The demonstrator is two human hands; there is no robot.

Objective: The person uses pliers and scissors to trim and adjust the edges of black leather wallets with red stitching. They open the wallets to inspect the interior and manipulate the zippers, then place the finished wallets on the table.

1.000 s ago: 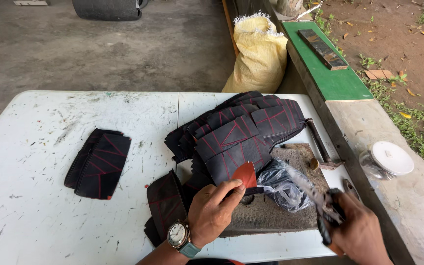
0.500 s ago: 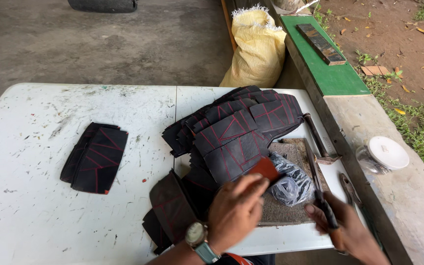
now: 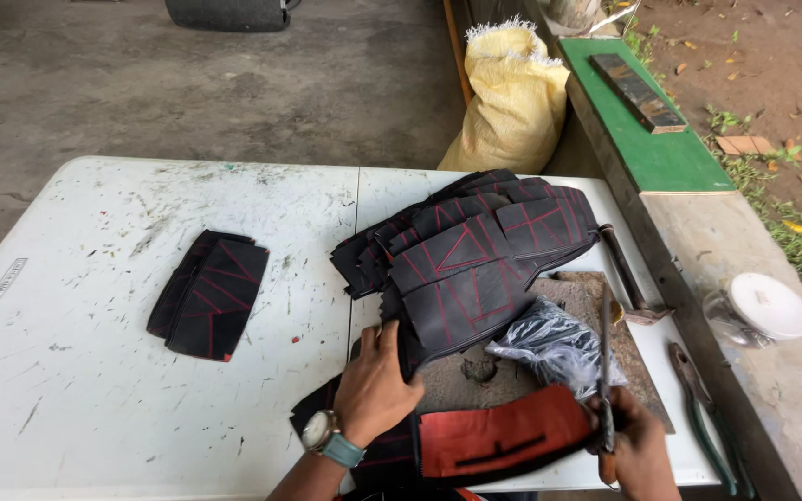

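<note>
My left hand point(image 3: 375, 388), with a watch on its wrist, rests on the edge of a black piece at the near end of a fanned pile of black leather pieces with red stitching point(image 3: 475, 250). A long piece with a red inner side and a slit point(image 3: 503, 436) lies across the table's front edge between my hands. At its right end my right hand point(image 3: 640, 450) is closed around a thin upright blade tool point(image 3: 602, 362).
A small stack of black pieces point(image 3: 208, 295) lies at the left of the white table point(image 3: 95, 390). A worn work board point(image 3: 596, 301), crumpled plastic bag point(image 3: 559, 348), hammer point(image 3: 628, 278), pliers point(image 3: 698, 413) and lidded jar point(image 3: 763, 311) sit to the right. Behind stands a yellow sack point(image 3: 512, 93).
The red-lined piece now lies spread flat along the front edge. My left hand has shifted left off it onto the black pieces. My right hand now holds the blade upright.
</note>
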